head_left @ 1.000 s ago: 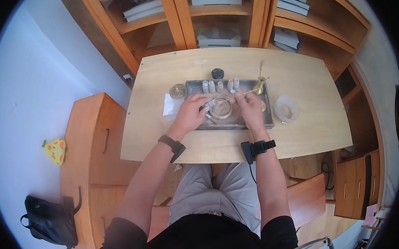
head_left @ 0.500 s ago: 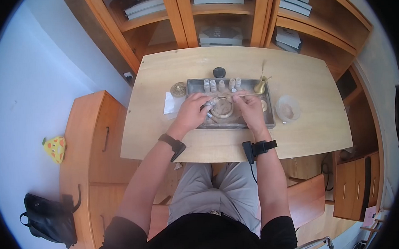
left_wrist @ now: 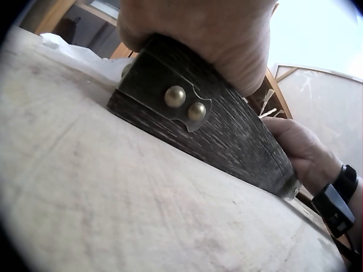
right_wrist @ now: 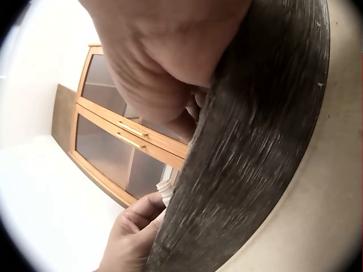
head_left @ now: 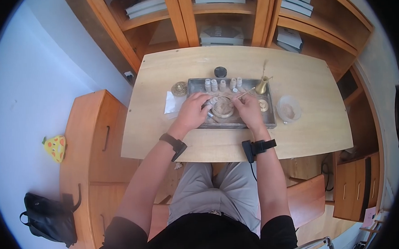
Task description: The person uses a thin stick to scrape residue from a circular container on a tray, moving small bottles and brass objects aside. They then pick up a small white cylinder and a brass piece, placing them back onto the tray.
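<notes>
A dark wooden tray (head_left: 274,114) stands on the table, its side filling much of both wrist views. Over its left part my left hand (head_left: 191,112) pinches a small pale bottle (right_wrist: 165,190), whose threaded neck shows in the right wrist view. My right hand (head_left: 250,112), over the tray's right part, holds a thin stick-like tool (head_left: 246,93) that slants up to the right; its lower end is hidden by the fingers. Between both hands sits a round dish (head_left: 223,116) with sandy powder inside. A small tube (head_left: 212,118) lies beside the dish, near my left fingers.
Several small bottles (head_left: 214,85) line the tray's back, with a brass vase (head_left: 261,85) holding thin tools at right. A round gold disc (head_left: 263,105) lies below it. Around the tray are a plastic tub (head_left: 289,111), white paper (head_left: 171,104), a pierced brass lid (head_left: 179,88) and a black round object (head_left: 220,72).
The thin tool was stretched leftward to the bottle's mouth; now it slants more steeply and has drawn away from it. My right hand has turned slightly. My left hand keeps hold of the bottle.
</notes>
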### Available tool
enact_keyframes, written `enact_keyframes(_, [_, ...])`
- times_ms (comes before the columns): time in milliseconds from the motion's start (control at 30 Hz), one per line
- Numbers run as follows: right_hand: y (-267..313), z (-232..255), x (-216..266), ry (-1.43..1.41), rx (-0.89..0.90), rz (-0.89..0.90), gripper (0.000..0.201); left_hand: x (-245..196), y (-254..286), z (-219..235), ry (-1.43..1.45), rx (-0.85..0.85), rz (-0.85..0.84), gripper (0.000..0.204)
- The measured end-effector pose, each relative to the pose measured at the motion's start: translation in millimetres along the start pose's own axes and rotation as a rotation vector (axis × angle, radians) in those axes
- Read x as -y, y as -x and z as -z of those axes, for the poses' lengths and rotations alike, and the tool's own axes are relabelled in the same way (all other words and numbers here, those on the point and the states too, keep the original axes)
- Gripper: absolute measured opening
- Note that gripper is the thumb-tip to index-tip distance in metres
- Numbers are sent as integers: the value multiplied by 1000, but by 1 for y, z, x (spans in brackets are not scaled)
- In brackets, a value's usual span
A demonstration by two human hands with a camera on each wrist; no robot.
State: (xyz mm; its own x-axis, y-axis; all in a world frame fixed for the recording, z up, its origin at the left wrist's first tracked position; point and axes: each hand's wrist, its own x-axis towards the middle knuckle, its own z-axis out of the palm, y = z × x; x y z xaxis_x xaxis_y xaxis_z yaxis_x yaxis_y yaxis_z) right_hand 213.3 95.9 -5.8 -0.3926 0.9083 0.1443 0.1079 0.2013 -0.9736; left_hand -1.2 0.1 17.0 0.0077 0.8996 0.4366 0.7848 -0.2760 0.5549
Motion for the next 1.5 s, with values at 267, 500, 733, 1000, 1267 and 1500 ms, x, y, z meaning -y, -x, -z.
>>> enact_keyframes(267, [3,2,6,-1,41,-37,14,-1,-1,0,-4,12,8,31])
enact_keyframes(500, [6,2,12,-39,-107,-53,18,1,-1,-1,22,4,11,30])
enact_keyframes(733, [3,0,6,157,-222,237,19,-1,0,-1,15,-11,27,29])
enact_keyframes(1000, [4,-2,7,287,-271,101,24,-1,0,-1,23,4,41,27])
enact_keyframes(1267, [0,-1,0,2,-232,-43,23,0,0,-1,15,-17,-15,29])
enact_keyframes(1500, [3,4,6,-254,-151,-23,20,0,0,0,18,11,-6,33])
